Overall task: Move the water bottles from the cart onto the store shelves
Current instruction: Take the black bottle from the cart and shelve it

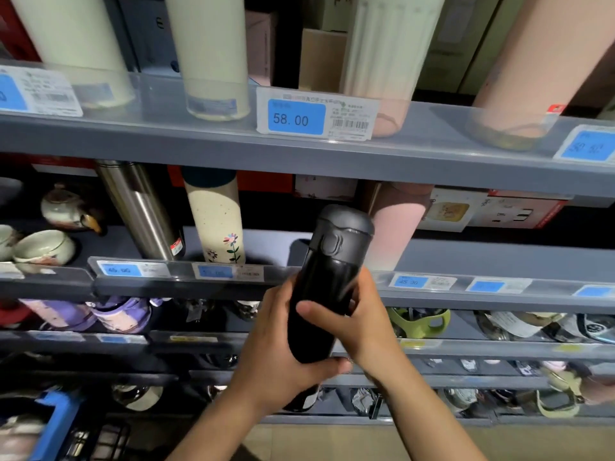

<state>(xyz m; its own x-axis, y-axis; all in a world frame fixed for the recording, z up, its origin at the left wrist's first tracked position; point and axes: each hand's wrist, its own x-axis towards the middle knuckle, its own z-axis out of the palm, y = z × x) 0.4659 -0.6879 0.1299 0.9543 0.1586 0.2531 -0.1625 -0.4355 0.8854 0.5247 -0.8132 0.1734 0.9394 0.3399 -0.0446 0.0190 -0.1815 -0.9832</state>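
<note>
Both hands grip the black water bottle (324, 294) upright in front of the middle shelf (499, 261): left hand (276, 357) cupped under its base, right hand (359, 324) with fingers (316, 311) curled round its body. On that shelf stand a steel bottle (139, 211), a flowered bottle (216, 217) and a pink bottle (396, 221).

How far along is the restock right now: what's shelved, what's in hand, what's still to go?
Shelved: a steel flask, a floral bottle and a pink bottle stand on the middle shelf. Whether they came from the cart cannot be told.
In hand: the black bottle, held by the left hand and right hand before the gap between floral and pink.
Left: setting it down; the cart is barely visible, so its contents are unclear.
</note>
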